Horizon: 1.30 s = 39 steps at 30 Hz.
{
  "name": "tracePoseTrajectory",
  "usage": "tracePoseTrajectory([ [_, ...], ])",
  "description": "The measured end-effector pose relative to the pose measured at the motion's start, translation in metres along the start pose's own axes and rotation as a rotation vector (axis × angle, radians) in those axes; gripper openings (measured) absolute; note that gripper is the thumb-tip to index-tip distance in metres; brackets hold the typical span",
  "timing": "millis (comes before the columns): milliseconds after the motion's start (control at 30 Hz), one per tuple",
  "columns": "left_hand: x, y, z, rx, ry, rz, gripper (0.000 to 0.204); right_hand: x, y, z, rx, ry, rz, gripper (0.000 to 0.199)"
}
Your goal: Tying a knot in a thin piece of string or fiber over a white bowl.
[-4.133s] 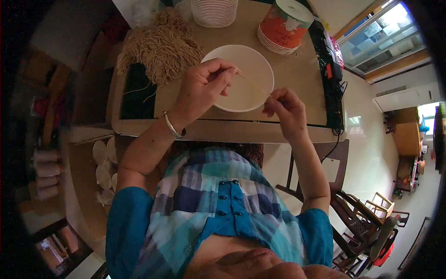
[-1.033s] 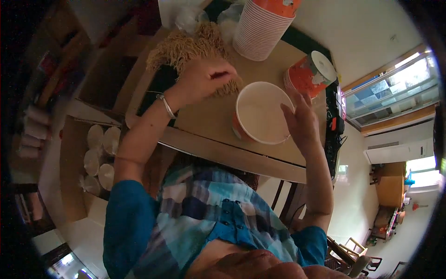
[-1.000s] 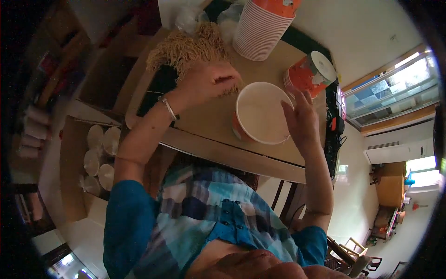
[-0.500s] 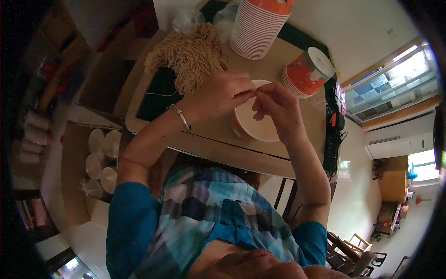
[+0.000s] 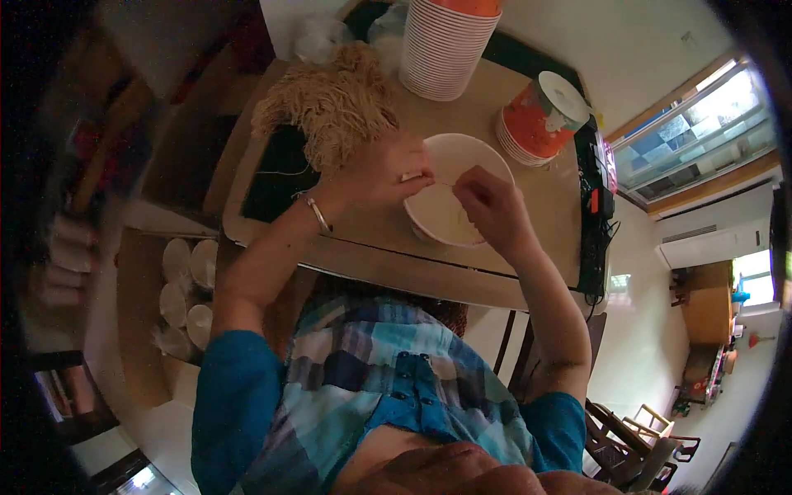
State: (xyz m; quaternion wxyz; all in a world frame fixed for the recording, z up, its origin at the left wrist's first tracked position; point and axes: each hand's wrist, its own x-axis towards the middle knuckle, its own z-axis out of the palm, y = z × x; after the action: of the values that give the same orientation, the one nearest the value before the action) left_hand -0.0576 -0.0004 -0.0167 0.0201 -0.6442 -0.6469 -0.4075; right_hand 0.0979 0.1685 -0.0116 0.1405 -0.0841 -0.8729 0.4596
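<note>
Pinching a thin, pale strand (image 5: 443, 183) between thumb and forefinger, my left hand (image 5: 382, 172) is hovering over the near-left rim of a white, round paper bowl (image 5: 445, 210), while my right hand (image 5: 488, 208) is gripping the other end of the same strand with its fingertips pressed together above the bowl's middle. I am seeing the strand stretched taut and nearly level between the two hands; it is too fine for me to tell its material. The bowl is sitting tilted on a smooth tan tabletop (image 5: 544, 194), close to the near edge. Just behind my left hand, a shaggy, tangled heap of straw-coloured fibres (image 5: 327, 102) is lying partly on the table and partly on a dark mat (image 5: 276, 173). I am wearing a thin metal bangle (image 5: 315, 211) on the left wrist. Farther back, a tall ribbed stack of white bowls (image 5: 443, 48) is standing upright, and to its right an orange-sided bowl stack (image 5: 540, 115) is lying tipped over. A black power strip (image 5: 596, 206) is running along the table's right edge.
</note>
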Motion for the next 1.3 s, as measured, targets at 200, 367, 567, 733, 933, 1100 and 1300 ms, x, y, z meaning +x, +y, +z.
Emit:
tracePoseTrajectory([
  [200,-0.009,0.013,0.022,-0.009,0.091,0.008,0.013,-0.008,-0.016,-0.011,0.152,0.036,0.144,0.007],
  [367,-0.007,0.017,0.025,-0.144,0.178,-0.194,0.011,-0.008,-0.012,-0.019,0.158,0.017,0.176,0.008],
  [567,-0.004,0.018,0.012,-0.281,0.157,-0.273,0.01,-0.008,-0.01,-0.021,0.253,0.027,0.224,0.009],
  [733,0.006,0.03,0.001,-0.093,0.156,-0.108,0.008,-0.002,-0.046,-0.013,0.344,-0.035,0.193,0.022],
  [933,0.008,0.027,-0.002,-0.006,0.136,-0.099,0.008,0.009,-0.038,0.003,0.619,-0.134,0.204,0.023],
  [1100,0.005,0.018,-0.002,-0.03,0.114,-0.1,0.009,0.015,-0.03,0.01,0.589,-0.068,0.263,0.016],
  [1300,0.003,0.007,-0.002,-0.186,0.083,-0.2,0.01,0.016,-0.017,0.006,0.562,-0.098,0.287,0.012],
])
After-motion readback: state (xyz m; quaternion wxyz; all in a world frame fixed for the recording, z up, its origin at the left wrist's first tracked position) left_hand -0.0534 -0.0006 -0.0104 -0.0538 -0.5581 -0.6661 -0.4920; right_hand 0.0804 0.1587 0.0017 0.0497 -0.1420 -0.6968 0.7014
